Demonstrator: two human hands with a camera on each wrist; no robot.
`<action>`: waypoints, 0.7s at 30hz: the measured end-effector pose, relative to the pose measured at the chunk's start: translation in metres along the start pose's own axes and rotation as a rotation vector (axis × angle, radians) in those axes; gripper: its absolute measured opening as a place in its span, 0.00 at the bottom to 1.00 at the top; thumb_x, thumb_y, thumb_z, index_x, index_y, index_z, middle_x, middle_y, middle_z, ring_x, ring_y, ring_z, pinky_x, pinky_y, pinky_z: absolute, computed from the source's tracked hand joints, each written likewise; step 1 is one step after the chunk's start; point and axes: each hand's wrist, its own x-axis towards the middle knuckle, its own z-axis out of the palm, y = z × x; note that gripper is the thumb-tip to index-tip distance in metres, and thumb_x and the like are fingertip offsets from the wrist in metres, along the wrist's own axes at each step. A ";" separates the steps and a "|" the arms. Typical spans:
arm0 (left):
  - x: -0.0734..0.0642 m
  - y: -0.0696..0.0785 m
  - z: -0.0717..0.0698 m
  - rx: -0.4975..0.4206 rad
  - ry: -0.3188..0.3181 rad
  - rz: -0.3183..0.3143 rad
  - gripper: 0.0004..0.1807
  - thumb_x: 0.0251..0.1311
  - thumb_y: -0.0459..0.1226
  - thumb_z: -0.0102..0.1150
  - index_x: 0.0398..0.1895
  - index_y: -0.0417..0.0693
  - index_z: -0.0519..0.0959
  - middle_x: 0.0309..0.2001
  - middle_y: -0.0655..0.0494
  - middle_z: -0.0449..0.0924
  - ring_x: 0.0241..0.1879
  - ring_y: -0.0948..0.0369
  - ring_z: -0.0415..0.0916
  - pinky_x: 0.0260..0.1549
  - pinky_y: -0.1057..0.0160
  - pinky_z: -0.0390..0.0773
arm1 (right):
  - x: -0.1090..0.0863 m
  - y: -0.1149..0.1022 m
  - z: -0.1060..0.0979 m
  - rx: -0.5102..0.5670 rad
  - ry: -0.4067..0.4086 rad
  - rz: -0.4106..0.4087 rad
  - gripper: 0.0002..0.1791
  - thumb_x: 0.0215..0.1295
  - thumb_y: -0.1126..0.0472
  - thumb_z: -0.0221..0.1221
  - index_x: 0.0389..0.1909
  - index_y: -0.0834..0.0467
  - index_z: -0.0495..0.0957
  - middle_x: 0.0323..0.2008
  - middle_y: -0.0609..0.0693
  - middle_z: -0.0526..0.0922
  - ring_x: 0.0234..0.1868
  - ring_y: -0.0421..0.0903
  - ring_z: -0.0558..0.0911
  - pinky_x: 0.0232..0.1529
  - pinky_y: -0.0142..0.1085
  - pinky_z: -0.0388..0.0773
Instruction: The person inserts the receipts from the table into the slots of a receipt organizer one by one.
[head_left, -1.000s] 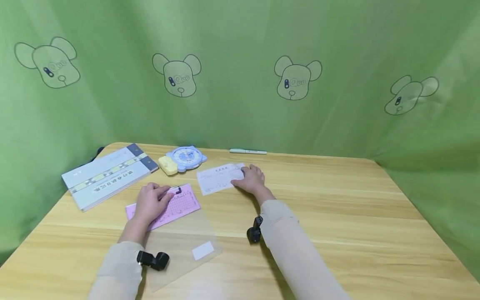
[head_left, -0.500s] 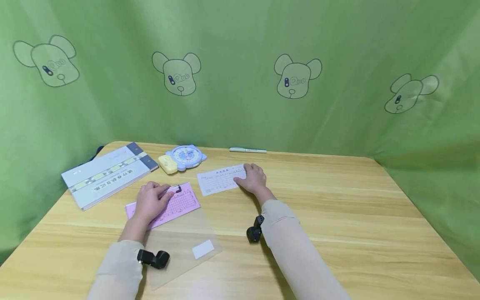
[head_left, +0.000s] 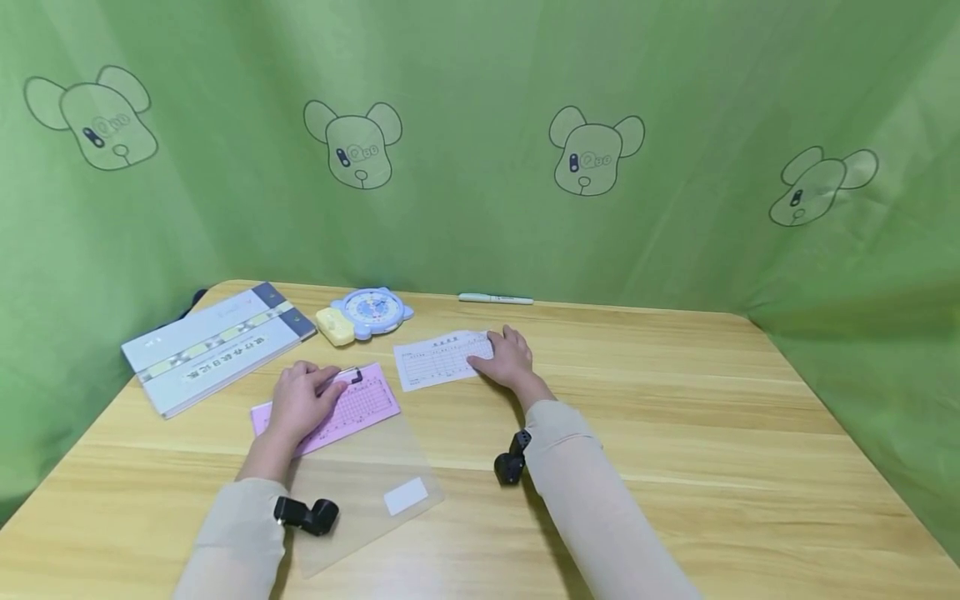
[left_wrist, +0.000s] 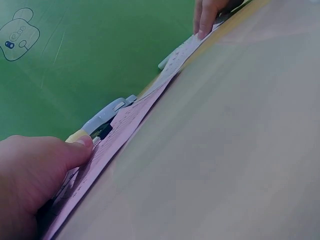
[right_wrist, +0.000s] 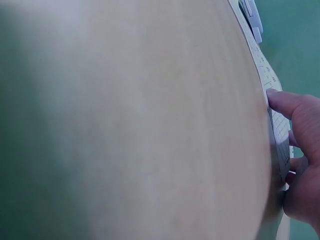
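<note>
My left hand (head_left: 303, 400) grips the pink printed form (head_left: 360, 412) near its far edge, thumb on the sheet's face and fingers curled beyond. Just past the thumb a small black clip-like piece (head_left: 356, 377) shows at that edge; its other end is hidden by the hand. The form overlaps a translucent folder (head_left: 352, 508) with a white label (head_left: 406, 497). My right hand (head_left: 507, 358) grips the right end of a white printed form (head_left: 435, 364), which bows up slightly. In the right wrist view the thumb (right_wrist: 282, 100) presses the form's near edge, other fingers farther along.
A grey-white ledger book (head_left: 217, 350) lies at the left. Behind the forms sit a yellow block (head_left: 335, 327) and a blue toy clock (head_left: 373, 311). Near the table's back edge lies a pale pen (head_left: 495, 298). A green curtain (head_left: 480, 233) hangs behind the wooden table (head_left: 712, 433).
The white form's right end has shifted under the right hand, from bent up to nearly flat to slightly bowed. The left hand and pink form stay in place.
</note>
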 end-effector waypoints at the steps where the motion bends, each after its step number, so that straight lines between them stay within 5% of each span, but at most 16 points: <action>1: 0.000 0.000 0.000 0.000 -0.001 -0.001 0.20 0.53 0.42 0.55 0.46 0.39 0.75 0.37 0.42 0.67 0.37 0.49 0.61 0.36 0.52 0.59 | 0.000 0.000 0.000 0.003 0.006 0.000 0.36 0.54 0.46 0.54 0.59 0.62 0.59 0.63 0.63 0.47 0.62 0.58 0.45 0.57 0.48 0.40; 9: 0.000 0.000 0.000 -0.003 0.000 0.000 0.19 0.53 0.41 0.55 0.46 0.38 0.75 0.37 0.43 0.67 0.37 0.49 0.61 0.35 0.53 0.60 | -0.001 -0.001 0.002 0.007 0.077 0.018 0.31 0.52 0.47 0.56 0.54 0.60 0.66 0.59 0.62 0.54 0.59 0.57 0.50 0.56 0.47 0.46; 14: 0.000 0.001 -0.001 -0.007 0.004 -0.002 0.19 0.53 0.41 0.56 0.46 0.39 0.75 0.37 0.43 0.67 0.36 0.49 0.61 0.34 0.53 0.60 | 0.000 -0.004 0.003 -0.023 0.127 0.045 0.31 0.48 0.47 0.60 0.53 0.56 0.68 0.48 0.59 0.62 0.47 0.53 0.59 0.45 0.44 0.56; 21: -0.001 0.002 -0.002 -0.009 -0.009 -0.018 0.19 0.53 0.41 0.55 0.46 0.39 0.75 0.37 0.43 0.67 0.36 0.50 0.60 0.35 0.53 0.60 | 0.000 -0.008 0.000 0.190 0.104 0.007 0.32 0.47 0.62 0.62 0.56 0.60 0.64 0.47 0.62 0.66 0.44 0.53 0.68 0.48 0.42 0.63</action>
